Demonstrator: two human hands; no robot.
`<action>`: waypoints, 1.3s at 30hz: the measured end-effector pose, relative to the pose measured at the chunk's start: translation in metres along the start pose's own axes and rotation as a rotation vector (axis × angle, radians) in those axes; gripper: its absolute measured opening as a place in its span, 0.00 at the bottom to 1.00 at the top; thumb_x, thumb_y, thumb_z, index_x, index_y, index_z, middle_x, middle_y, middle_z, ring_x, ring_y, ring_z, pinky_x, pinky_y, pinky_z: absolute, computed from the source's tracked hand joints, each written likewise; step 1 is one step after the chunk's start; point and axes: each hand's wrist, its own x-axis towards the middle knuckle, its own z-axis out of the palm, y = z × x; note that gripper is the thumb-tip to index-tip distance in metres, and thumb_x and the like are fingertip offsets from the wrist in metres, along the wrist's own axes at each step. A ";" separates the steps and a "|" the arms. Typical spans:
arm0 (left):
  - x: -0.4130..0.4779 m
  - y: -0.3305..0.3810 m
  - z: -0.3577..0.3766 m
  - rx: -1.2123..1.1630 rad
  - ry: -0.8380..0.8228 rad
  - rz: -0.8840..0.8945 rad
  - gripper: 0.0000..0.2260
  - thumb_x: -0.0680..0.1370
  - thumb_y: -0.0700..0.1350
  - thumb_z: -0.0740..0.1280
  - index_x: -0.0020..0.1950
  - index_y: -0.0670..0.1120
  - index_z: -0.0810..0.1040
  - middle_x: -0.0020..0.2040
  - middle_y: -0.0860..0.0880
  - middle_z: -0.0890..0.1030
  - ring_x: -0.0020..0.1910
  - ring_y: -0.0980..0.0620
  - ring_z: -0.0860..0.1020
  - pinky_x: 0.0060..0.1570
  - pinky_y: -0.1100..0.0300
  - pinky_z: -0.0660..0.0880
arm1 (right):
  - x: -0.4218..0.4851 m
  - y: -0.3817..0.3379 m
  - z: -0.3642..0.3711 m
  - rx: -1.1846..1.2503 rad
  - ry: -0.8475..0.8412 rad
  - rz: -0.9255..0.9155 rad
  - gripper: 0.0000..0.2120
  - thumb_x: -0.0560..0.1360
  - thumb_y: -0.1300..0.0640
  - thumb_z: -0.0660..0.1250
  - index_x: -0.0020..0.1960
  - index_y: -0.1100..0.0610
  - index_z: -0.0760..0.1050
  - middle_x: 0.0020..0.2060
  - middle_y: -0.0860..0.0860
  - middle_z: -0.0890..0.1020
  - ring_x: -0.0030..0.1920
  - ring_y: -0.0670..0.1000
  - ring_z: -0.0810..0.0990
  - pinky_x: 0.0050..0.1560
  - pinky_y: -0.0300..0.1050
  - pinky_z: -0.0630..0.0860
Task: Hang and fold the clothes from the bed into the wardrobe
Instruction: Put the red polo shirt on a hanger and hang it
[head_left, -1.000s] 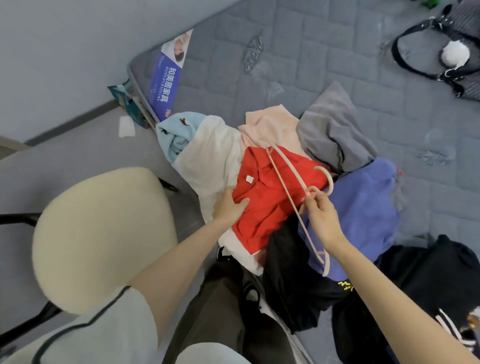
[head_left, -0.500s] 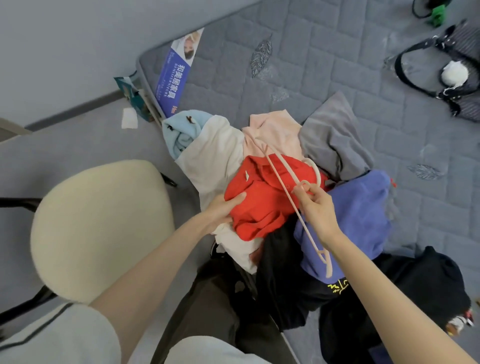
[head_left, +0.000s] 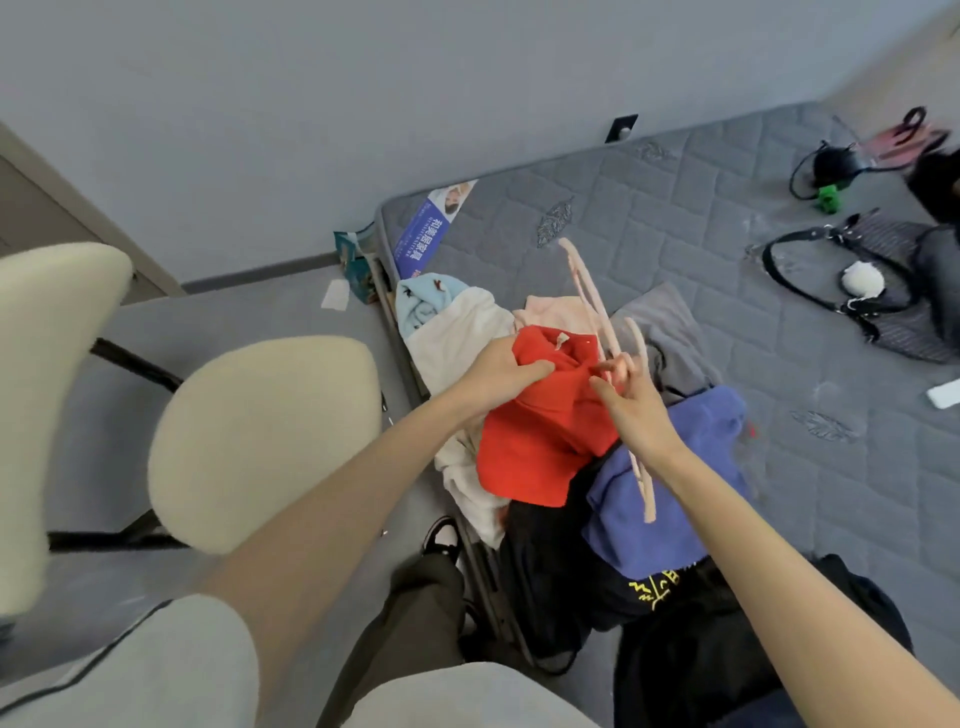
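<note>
Nearest, a black garment with yellow print (head_left: 660, 592) lies at the bed edge, with a blue garment (head_left: 675, 499) on it. A cream chair (head_left: 260, 436) stands beside the bed on the left. The red garment (head_left: 540, 447) sits on top of the pile. The left hand (head_left: 498, 371) grips its collar end, fingers curled into the cloth. The right hand (head_left: 631, 402) holds the pink hanger (head_left: 586, 283) with loosely spread fingers, tilted over the red garment. Behind it are white (head_left: 462, 332), light blue (head_left: 426, 299), pale pink (head_left: 545, 312) and grey (head_left: 670, 332) garments. Further back is the grey quilted mattress (head_left: 675, 208), with a black bag with a white pompom (head_left: 883, 296) on it at far right.
</note>
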 end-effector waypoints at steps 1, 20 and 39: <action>-0.012 0.012 0.003 0.026 0.002 0.040 0.09 0.74 0.35 0.67 0.54 0.42 0.80 0.50 0.44 0.82 0.50 0.50 0.80 0.55 0.53 0.75 | -0.007 -0.004 -0.006 -0.037 -0.006 -0.017 0.15 0.75 0.62 0.66 0.61 0.60 0.70 0.45 0.51 0.77 0.51 0.56 0.78 0.57 0.53 0.73; -0.168 0.116 -0.094 0.306 0.386 0.515 0.10 0.74 0.35 0.70 0.55 0.42 0.79 0.48 0.49 0.81 0.46 0.63 0.77 0.49 0.67 0.72 | -0.090 -0.173 0.007 -0.025 0.189 -0.663 0.13 0.67 0.73 0.59 0.38 0.57 0.63 0.37 0.60 0.74 0.38 0.57 0.69 0.41 0.51 0.65; -0.288 0.131 -0.254 0.298 0.965 0.265 0.13 0.81 0.44 0.56 0.60 0.46 0.76 0.55 0.43 0.79 0.55 0.41 0.77 0.56 0.48 0.76 | -0.187 -0.306 0.109 0.193 -0.431 -0.548 0.16 0.71 0.69 0.64 0.32 0.55 0.63 0.34 0.55 0.73 0.36 0.51 0.75 0.46 0.48 0.76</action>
